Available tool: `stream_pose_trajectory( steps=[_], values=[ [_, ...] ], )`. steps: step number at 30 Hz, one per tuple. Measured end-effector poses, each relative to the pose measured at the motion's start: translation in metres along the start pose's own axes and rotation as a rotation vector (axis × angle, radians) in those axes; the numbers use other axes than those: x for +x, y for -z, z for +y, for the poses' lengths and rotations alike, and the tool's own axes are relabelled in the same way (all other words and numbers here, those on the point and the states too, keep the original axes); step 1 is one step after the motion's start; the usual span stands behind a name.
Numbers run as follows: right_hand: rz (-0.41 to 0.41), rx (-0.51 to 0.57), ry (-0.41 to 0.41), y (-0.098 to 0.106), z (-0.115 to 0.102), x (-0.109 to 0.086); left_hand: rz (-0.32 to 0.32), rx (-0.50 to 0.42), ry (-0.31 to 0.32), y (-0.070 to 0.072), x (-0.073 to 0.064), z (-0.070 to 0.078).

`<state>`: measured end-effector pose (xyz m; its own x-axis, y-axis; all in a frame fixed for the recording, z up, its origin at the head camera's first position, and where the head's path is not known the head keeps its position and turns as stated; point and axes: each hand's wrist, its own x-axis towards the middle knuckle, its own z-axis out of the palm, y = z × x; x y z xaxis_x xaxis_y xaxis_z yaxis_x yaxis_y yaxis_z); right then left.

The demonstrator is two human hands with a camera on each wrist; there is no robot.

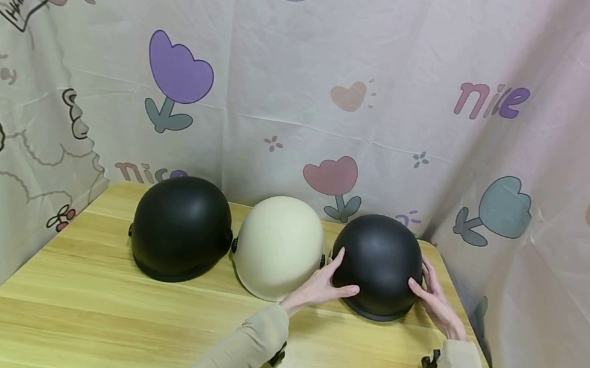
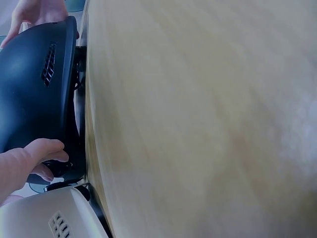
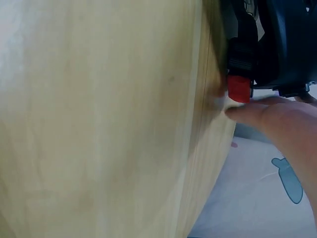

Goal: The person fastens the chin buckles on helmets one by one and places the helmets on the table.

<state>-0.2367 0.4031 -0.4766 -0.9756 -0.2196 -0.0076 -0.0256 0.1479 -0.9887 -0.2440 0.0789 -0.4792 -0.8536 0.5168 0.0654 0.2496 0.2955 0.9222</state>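
Observation:
A black helmet (image 1: 376,260) with a smooth domed shell sits at the right of the row, between both hands. My left hand (image 1: 320,284) holds its left side, with the thumb across the lower front. In the left wrist view, the left fingers (image 2: 47,153) curl by the helmet's lower side, below a slotted vent. My right hand (image 1: 437,300) holds the opposite side, thumb at the front and the other fingers partly hidden. A red buckle piece (image 3: 239,89) hangs from a dark strap close to the right hand's fingers in the right wrist view.
A cream helmet (image 1: 279,246) stands just left of the left hand, with a larger black helmet (image 1: 180,228) beyond it. All are near the back of a wooden table (image 1: 109,327). A printed curtain (image 1: 284,85) hangs behind and along both sides.

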Motion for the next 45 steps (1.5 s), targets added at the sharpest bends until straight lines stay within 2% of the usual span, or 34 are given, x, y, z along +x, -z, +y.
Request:
stream_pose_trajectory(
  steps=[11,19,26,33,38,41,43,45],
  values=[
    [0.008,-0.134,-0.012,0.001,-0.005,-0.001,0.008,0.008,-0.003,0.0,0.0,-0.001],
    [-0.001,-0.103,-0.023,-0.001,-0.007,0.0,0.016,0.015,0.001,0.0,0.0,-0.001],
    [-0.028,-0.127,-0.028,0.002,-0.006,0.003,-0.013,0.011,0.042,0.006,-0.001,0.002],
    [-0.028,-0.147,-0.011,0.003,-0.003,0.001,-0.041,0.086,0.008,0.011,-0.005,0.011],
    [0.015,-0.139,0.003,0.002,-0.005,0.0,-0.069,0.144,-0.04,0.027,-0.015,0.028],
    [0.053,-0.17,0.011,0.001,-0.009,-0.001,-0.07,0.106,-0.099,0.043,-0.025,0.035],
    [0.084,-0.225,0.015,0.001,-0.013,-0.001,-0.053,0.089,-0.137,0.056,-0.033,0.038],
    [0.116,-0.293,0.019,-0.001,-0.016,-0.001,-0.002,0.092,-0.161,0.071,-0.043,0.039]
  ],
)
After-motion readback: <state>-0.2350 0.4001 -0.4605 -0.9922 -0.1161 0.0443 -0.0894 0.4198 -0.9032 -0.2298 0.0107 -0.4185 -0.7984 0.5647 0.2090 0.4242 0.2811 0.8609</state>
